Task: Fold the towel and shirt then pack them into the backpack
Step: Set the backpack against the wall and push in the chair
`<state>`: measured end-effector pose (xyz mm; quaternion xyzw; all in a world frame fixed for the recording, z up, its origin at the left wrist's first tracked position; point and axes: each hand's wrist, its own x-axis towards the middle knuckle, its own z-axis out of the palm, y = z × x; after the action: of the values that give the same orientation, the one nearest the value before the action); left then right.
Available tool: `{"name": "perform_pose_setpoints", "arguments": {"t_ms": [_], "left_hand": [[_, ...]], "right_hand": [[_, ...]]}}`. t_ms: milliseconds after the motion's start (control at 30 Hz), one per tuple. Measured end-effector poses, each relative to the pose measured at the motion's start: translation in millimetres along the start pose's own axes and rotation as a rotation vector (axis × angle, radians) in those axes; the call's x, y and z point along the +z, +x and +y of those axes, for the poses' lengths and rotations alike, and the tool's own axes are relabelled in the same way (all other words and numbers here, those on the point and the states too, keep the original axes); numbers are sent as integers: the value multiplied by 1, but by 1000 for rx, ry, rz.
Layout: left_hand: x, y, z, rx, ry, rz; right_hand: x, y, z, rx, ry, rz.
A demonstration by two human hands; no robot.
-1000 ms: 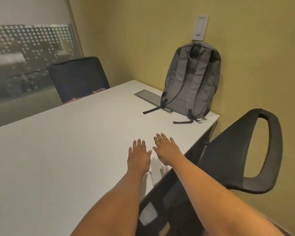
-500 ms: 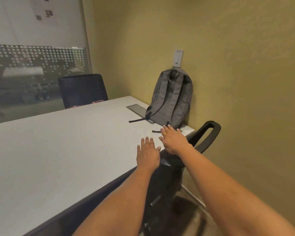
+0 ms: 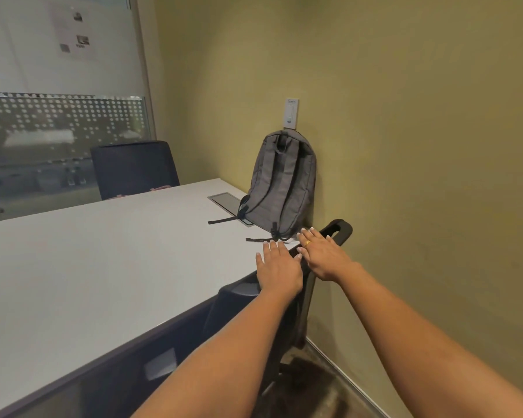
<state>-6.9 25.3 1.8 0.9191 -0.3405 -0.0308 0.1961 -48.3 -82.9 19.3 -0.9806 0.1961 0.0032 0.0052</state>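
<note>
A grey backpack (image 3: 283, 185) stands upright on the white table (image 3: 103, 260), leaning against the yellow wall with its straps facing me. My left hand (image 3: 280, 268) is stretched out flat, fingers straight, over the table's near corner and the back of a black chair. My right hand (image 3: 322, 256), with a ring on one finger, is flat beside it, just short of the backpack's base. Neither hand holds anything. No towel or shirt is in view.
A black office chair (image 3: 338, 230) stands under my hands between the table's edge and the wall. A second dark chair (image 3: 133, 168) stands at the table's far side. A grey cable hatch (image 3: 228, 202) is set in the tabletop beside the backpack. A frosted glass partition (image 3: 61, 140) is at left.
My view has pulled back and risen, so the backpack and table look farther off. Both hands stay flat and side by side but now hover over the chair back at the table's corner.
</note>
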Motion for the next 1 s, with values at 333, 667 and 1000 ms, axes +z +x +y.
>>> {"name": "perform_pose_setpoints", "arguments": {"t_ms": [333,667,1000], "left_hand": [[40,26,55,-76,104,38],[53,44,71,-168,140,83],[63,56,72,-387,199,140]], "right_hand": [[2,5,88,-60,41,-13],[8,25,115,-172,103,-14],[15,66,128,-407,90,-50]]}}
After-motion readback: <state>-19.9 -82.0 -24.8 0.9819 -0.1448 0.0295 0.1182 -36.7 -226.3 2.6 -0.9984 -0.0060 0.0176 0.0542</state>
